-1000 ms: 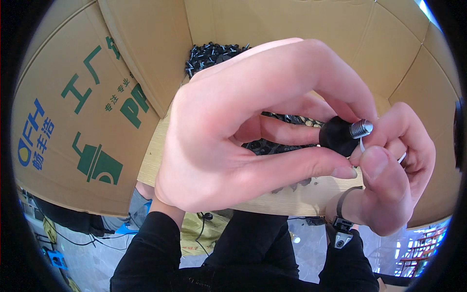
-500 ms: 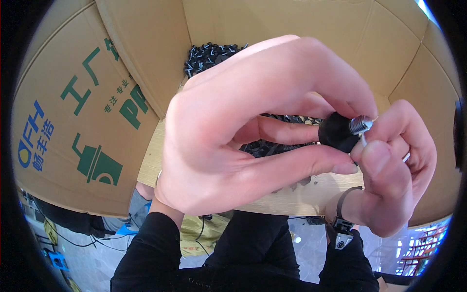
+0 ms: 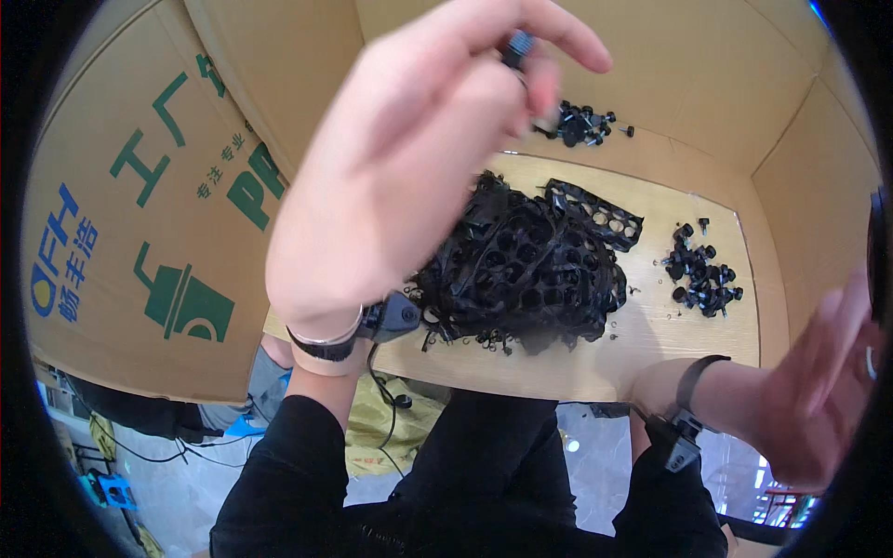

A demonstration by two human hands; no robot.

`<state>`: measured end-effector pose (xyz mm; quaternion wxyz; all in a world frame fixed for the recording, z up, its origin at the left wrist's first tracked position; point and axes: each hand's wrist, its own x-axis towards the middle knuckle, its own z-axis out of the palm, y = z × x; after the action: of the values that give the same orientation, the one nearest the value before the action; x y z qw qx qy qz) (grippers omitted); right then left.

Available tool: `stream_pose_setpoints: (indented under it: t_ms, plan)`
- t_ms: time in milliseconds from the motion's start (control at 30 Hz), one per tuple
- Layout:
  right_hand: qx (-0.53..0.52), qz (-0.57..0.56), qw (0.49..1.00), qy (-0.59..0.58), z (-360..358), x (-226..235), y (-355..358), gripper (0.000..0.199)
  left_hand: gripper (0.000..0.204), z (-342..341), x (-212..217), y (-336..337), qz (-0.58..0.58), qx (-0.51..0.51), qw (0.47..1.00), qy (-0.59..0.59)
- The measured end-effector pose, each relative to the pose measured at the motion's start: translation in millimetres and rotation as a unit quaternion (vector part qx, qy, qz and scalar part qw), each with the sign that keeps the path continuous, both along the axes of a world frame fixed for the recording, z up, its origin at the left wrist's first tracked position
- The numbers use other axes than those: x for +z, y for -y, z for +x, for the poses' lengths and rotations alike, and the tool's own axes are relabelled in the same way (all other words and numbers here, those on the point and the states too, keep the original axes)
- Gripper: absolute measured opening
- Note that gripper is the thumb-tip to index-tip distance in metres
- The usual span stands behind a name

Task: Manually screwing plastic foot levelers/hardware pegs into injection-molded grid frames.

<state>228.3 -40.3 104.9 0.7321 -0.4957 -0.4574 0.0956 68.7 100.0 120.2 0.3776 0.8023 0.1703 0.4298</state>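
My left hand (image 3: 400, 149) is raised across the upper middle, blurred, its index finger stretched out. Between its fingers is a black knob screw (image 3: 517, 48), of which only the dark threaded end shows. At the right edge hovers my right hand (image 3: 823, 395), also smeared, with extended fingers and nothing seen in them; part of it runs out of view. Below and right of my left hand lies a heap of black perforated rubbery sheets (image 3: 530, 270) on the wooden table (image 3: 558, 372). A loose strip of the same sheet (image 3: 605, 219) rests at its far right.
A cluster of black knob screws (image 3: 702, 274) lies on the table's right side; another group (image 3: 586, 126) is at the back. Small black rings (image 3: 484, 339) are scattered along the heap's near edge. Cardboard walls (image 3: 651, 56) stand around the table. A cable (image 3: 377, 400) hangs at the front.
My hands have parted. The left went up and away with the knob screw; the right let go of the white strand at the screw and swung to the right edge. The sheet heap is now uncovered.
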Motion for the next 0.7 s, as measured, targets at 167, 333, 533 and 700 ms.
stream_pose_setpoints:
  t_ms: [167, 333, 533, 700]
  plan:
    - [0.03, -0.008, 0.999, -0.026, 4.0, -16.0, -5.8, 0.03, 0.04, -36.5, 5.1, 38.0, 0.289, 0.306, 0.878, -0.228]
    - [0.016, -0.034, 0.998, -0.047, 13.9, -40.5, -1.3, 0.032, 0.044, -114.4, -8.0, 35.8, 0.522, 0.489, 0.577, -0.394]
    - [0.06, -0.036, 0.997, -0.039, 31.7, -51.4, -19.3, 0.035, 0.043, -103.9, -32.3, 38.3, 0.512, 0.547, 0.544, -0.378]
    - [0.092, -0.03, 0.995, -0.008, 44.6, -46.2, -42.8, 0.038, 0.042, -96.7, -51.9, 31.7, 0.496, 0.607, 0.517, -0.343]
